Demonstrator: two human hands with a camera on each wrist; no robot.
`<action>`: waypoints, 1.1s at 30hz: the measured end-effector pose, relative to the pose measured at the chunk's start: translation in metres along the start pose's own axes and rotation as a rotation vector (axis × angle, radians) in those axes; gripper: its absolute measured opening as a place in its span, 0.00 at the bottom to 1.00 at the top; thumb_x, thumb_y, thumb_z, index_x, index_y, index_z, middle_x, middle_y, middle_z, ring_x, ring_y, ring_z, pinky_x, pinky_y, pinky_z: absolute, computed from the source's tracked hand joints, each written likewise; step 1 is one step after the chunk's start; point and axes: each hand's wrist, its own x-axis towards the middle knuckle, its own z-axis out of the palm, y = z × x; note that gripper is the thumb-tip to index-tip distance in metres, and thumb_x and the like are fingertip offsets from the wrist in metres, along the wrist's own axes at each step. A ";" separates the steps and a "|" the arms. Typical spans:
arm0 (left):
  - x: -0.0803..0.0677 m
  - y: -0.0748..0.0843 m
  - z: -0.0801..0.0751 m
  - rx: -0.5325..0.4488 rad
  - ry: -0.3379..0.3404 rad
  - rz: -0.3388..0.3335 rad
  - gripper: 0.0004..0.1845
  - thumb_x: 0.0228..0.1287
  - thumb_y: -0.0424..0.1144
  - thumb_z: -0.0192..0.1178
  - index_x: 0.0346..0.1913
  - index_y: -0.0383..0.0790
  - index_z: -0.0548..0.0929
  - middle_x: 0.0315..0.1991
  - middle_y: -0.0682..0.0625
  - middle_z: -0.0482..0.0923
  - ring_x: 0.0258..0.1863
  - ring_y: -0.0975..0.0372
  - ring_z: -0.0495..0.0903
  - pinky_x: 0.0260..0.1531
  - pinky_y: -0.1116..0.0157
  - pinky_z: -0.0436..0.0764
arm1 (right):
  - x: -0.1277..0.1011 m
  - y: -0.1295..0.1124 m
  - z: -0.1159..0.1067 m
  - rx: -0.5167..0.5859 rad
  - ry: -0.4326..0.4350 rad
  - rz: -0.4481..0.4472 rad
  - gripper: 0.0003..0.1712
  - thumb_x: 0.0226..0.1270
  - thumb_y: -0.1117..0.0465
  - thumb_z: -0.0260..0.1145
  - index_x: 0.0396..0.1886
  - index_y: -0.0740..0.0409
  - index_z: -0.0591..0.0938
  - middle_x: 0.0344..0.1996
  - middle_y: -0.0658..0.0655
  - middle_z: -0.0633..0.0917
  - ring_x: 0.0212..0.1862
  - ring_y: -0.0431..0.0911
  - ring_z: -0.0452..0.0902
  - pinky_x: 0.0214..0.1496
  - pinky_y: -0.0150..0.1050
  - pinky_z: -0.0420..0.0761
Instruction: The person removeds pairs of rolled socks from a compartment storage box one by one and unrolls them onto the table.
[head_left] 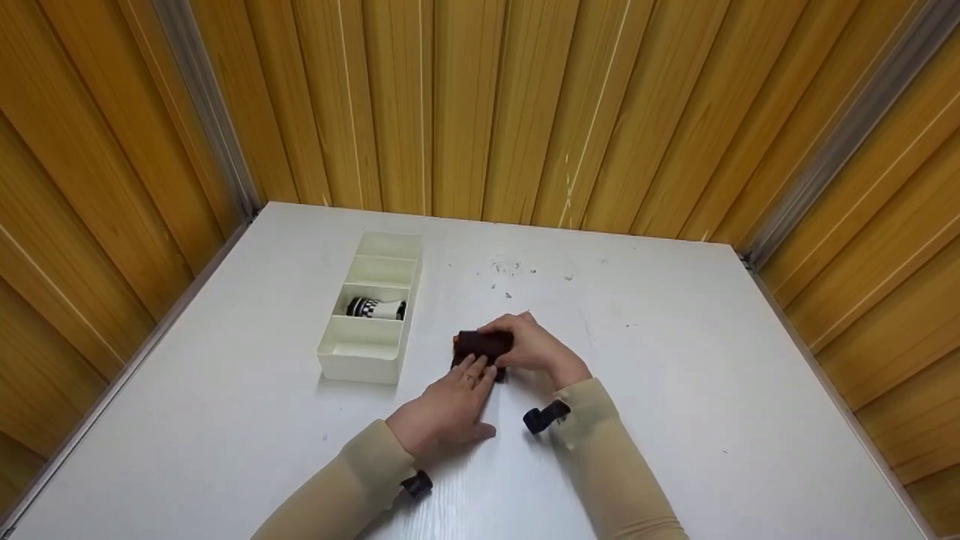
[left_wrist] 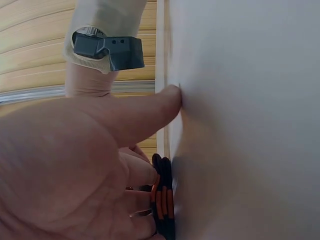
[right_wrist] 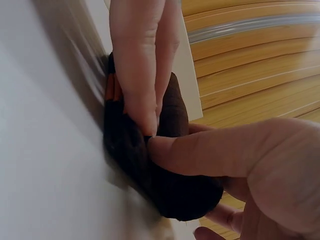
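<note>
On the white table lies a pair of dark socks (head_left: 480, 342) with orange stripes, partly rolled up. My right hand (head_left: 536, 346) grips the rolled part, thumb on the near side and fingers around the far side. My left hand (head_left: 448, 406) presses its straight fingers on the flat part; its thumb touches the tabletop. In the left wrist view the striped cuffs (left_wrist: 163, 202) show as stacked layers under the fingertips. The right wrist view shows the thick dark roll (right_wrist: 187, 200) beside the thumb, with part of it hidden by the fingers.
Left of the hands stands a cream box (head_left: 360, 369) with several compartments. One compartment holds a rolled black-and-white checkered sock (head_left: 376, 308). Small dark specks (head_left: 507, 267) lie on the table (head_left: 675, 360) behind the hands. Wood-look panels (head_left: 465, 105) enclose the table's back and sides.
</note>
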 end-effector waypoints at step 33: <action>-0.001 -0.007 -0.001 -0.081 0.019 -0.022 0.49 0.66 0.61 0.64 0.83 0.48 0.55 0.84 0.39 0.48 0.84 0.46 0.45 0.80 0.48 0.59 | 0.044 0.029 0.007 0.041 0.284 0.175 0.27 0.72 0.47 0.68 0.59 0.61 0.75 0.46 0.63 0.81 0.48 0.54 0.77 0.55 0.51 0.78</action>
